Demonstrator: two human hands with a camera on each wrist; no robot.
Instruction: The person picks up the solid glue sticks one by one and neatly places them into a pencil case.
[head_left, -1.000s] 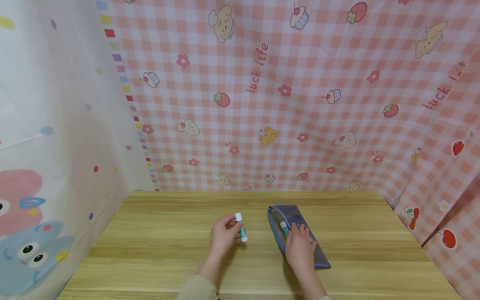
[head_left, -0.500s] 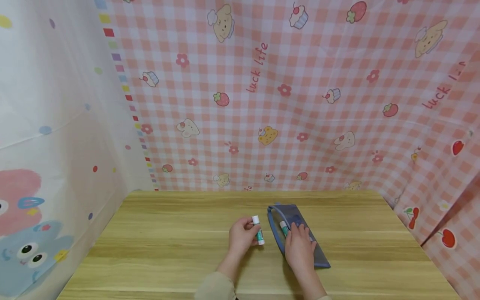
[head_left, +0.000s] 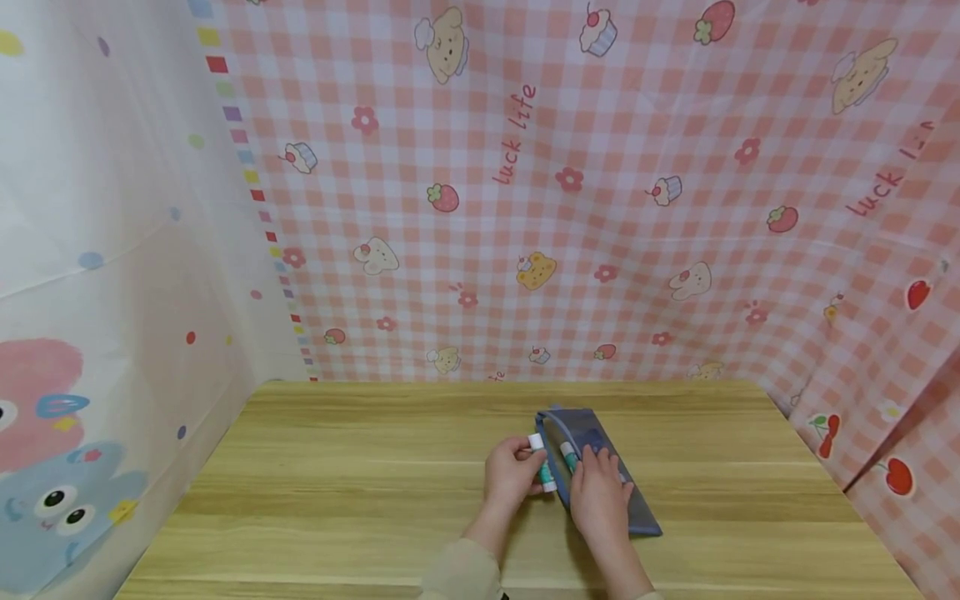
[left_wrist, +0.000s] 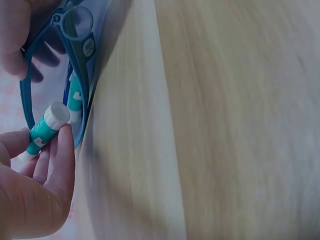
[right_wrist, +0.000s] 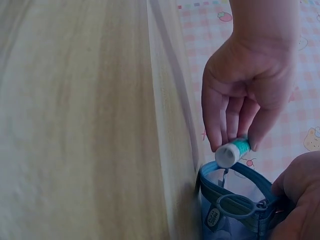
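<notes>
My left hand [head_left: 510, 477] pinches a green-and-white glue stick [left_wrist: 45, 127] between thumb and fingers. The stick is at the mouth of a blue see-through zipper pouch [head_left: 643, 515], whose zipper edge stands open towards the left hand. Lying on the pouch, my right hand [head_left: 598, 498] grips its upper side near the mouth, thumb and fingers on the edge in the right wrist view. Inside the pouch a second glue stick [left_wrist: 75, 97] shows through the opening. A round zipper pull [right_wrist: 236, 206] hangs at one end of the mouth. The rest of the pouch's inside is partly hidden by the right hand.
The pouch lies on a wood-grain table [head_left: 337, 492], right of its middle. Behind the table hangs a pink checked cloth [head_left: 480, 250], and a white printed cloth [head_left: 150, 275] hangs at the left.
My left hand has moved right with the glue stick, from bare table to the pouch's mouth. The right hand and the pouch have stayed in place.
</notes>
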